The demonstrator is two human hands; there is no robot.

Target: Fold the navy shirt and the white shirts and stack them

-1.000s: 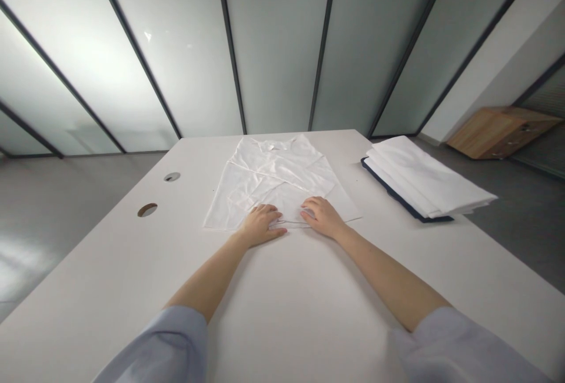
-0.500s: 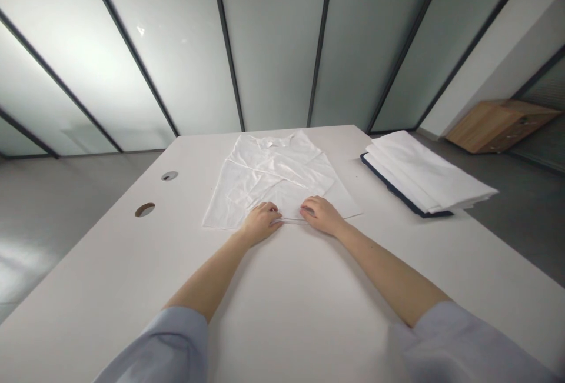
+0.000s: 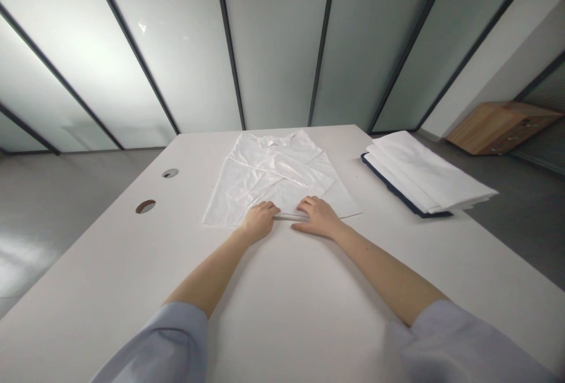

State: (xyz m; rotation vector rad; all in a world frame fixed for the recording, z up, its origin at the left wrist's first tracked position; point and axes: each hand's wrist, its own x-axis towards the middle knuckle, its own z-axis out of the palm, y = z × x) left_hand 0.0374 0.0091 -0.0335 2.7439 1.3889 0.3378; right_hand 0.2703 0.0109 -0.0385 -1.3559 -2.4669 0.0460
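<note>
A white garment (image 3: pixel 278 174) lies spread flat on the white table (image 3: pixel 282 289), its neckline at the far end. Both of my hands are at its near hem, close together. My left hand (image 3: pixel 259 220) has its fingers curled in, pinching the hem's edge. My right hand (image 3: pixel 316 217) rests its fingers on top of the hem, with the thumb reaching left along the table at the cloth's edge. Pale blue sleeves cover my upper arms.
A stack of folded white cloths (image 3: pixel 426 174) on a dark blue piece lies at the table's right side. Two round cable holes (image 3: pixel 145 206) sit near the left edge. Frosted glass panels stand behind the table; a wooden cabinet (image 3: pixel 501 127) is at the far right.
My left hand's fingers have curled from lying flat into a pinch on the hem. My right hand has shifted slightly left, its thumb now stretched out at the hem's edge.
</note>
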